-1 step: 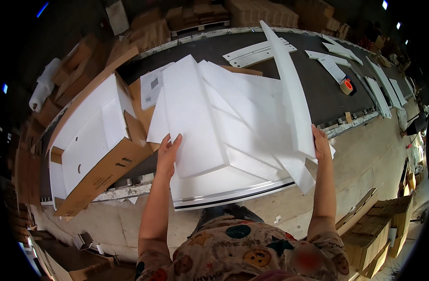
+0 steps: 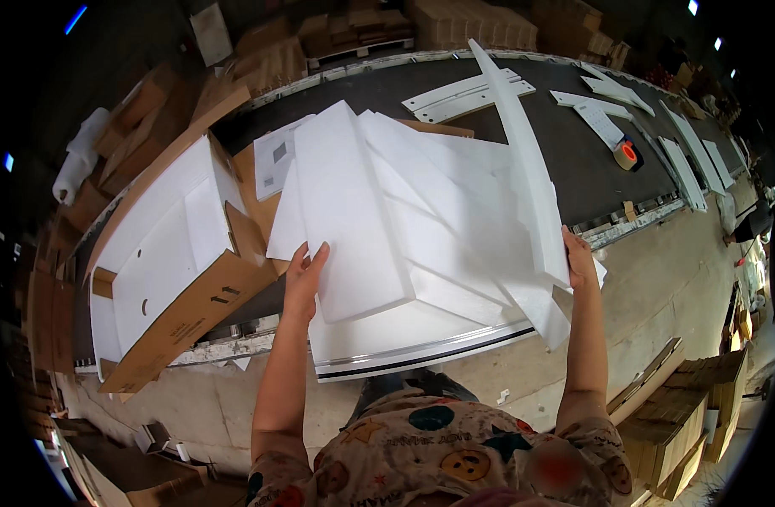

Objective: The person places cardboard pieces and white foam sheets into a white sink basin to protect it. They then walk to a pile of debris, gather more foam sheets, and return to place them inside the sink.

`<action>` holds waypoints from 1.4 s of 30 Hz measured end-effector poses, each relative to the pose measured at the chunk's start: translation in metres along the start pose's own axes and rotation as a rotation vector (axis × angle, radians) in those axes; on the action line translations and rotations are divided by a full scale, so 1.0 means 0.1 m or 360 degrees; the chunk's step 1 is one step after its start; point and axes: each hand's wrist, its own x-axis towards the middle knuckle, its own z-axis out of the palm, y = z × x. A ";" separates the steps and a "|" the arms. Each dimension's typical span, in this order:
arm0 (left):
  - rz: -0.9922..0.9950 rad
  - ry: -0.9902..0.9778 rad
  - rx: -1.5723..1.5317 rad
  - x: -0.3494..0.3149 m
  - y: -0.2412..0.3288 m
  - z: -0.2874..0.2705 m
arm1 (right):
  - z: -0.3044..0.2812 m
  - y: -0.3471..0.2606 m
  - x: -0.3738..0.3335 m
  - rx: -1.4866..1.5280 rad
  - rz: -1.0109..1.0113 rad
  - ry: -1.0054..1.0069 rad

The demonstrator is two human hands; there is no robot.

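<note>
Several white foam sheets [image 2: 455, 245] overlap in a loose pile at the table's front edge. My left hand [image 2: 303, 283] is at the near left edge of a long, thick foam sheet [image 2: 341, 203], its thumb and a fingertip showing against it. On the right, my right hand [image 2: 579, 260] grips the near end of a long foam sheet [image 2: 523, 169], which stands tilted on edge and reaches far across the table; part of that grip is hidden. Under the pile lies a white panel [image 2: 362, 346] with a black strip along its front edge.
An open cardboard box [image 2: 193, 313] with white panels inside stands at the left. White drilled boards [image 2: 468, 95], a tape roll [image 2: 626, 155] and a paper sheet [image 2: 600, 125] lie on the dark table. Flattened cartons [image 2: 675, 414] are stacked at the lower right.
</note>
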 end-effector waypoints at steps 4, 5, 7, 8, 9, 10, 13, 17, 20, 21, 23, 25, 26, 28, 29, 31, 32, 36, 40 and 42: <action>-0.0041 -0.0043 0.0129 0.07 0.07 -0.12 | 0.13 0.00 -0.12 0.0147 0.0021 -0.0125; -0.0038 -0.0071 0.0135 0.11 0.08 -0.15 | 0.17 -0.03 -0.14 0.0122 -0.0020 -0.0102; -0.0055 -0.0140 0.0176 0.13 0.12 -0.14 | 0.22 -0.05 -0.21 0.0086 -0.0080 -0.0031; -0.0117 -0.0178 0.0134 0.15 0.12 -0.14 | 0.23 -0.06 -0.21 0.0051 -0.0131 -0.0010; -0.0185 -0.0220 0.0103 0.16 0.13 -0.14 | 0.26 -0.04 -0.22 0.0045 -0.0157 0.0060; -0.0236 -0.0254 0.0065 0.18 0.16 -0.17 | 0.34 -0.04 -0.23 0.0042 -0.0194 0.0116; -0.0381 -0.0453 -0.0120 0.25 0.11 -0.30 | 0.63 0.02 -0.31 -0.0188 -0.0286 0.0255; -0.0327 -0.0535 -0.0166 0.26 0.10 -0.34 | 1.14 0.00 -0.57 -0.0334 -0.0377 0.0252; -0.0303 -0.0571 0.0018 0.30 0.13 -0.36 | 1.35 -0.05 -0.76 -0.0322 -0.0450 0.0170; -0.0233 -0.0629 0.0022 0.30 0.08 -0.35 | 1.36 -0.07 -0.78 -0.0316 -0.0450 0.0177; -0.0230 -0.0585 -0.0028 0.34 0.05 -0.47 | 1.43 -0.07 -0.74 -0.0319 -0.0459 0.0159; -0.0316 -0.0607 -0.0102 0.28 0.14 -0.50 | 1.47 -0.02 -0.70 -0.0476 -0.0530 0.0247; -0.0354 -0.0636 -0.0138 0.32 0.08 -0.47 | 1.45 -0.03 -0.70 -0.0548 -0.0548 0.0212; -0.0354 -0.0600 -0.0153 0.26 0.13 -0.43 | 1.73 -0.07 -0.84 -0.0599 -0.0478 0.0142; -0.0378 -0.0618 -0.0122 0.28 0.11 -0.40 | 1.81 -0.09 -0.89 -0.0588 -0.0471 0.0147; -0.0413 -0.0652 -0.0054 0.39 0.01 -0.36 | 1.74 -0.09 -0.83 -0.0440 -0.0438 0.0163; -0.0382 -0.0664 -0.0066 0.44 -0.06 -0.34 | 1.69 -0.08 -0.81 -0.0367 -0.0423 0.0168; -0.0288 -0.0574 -0.0556 0.50 0.07 -0.39 | 1.40 -0.08 -0.77 -0.0223 -0.0414 0.0232; 0.0197 -0.0721 -0.0766 0.38 0.80 -0.92 | 0.92 -0.06 -0.74 -0.0180 -0.0382 0.0335; 0.0084 -0.0630 -0.0984 0.26 1.20 -1.16 | 0.59 -0.09 -0.64 -0.0268 -0.0359 0.0437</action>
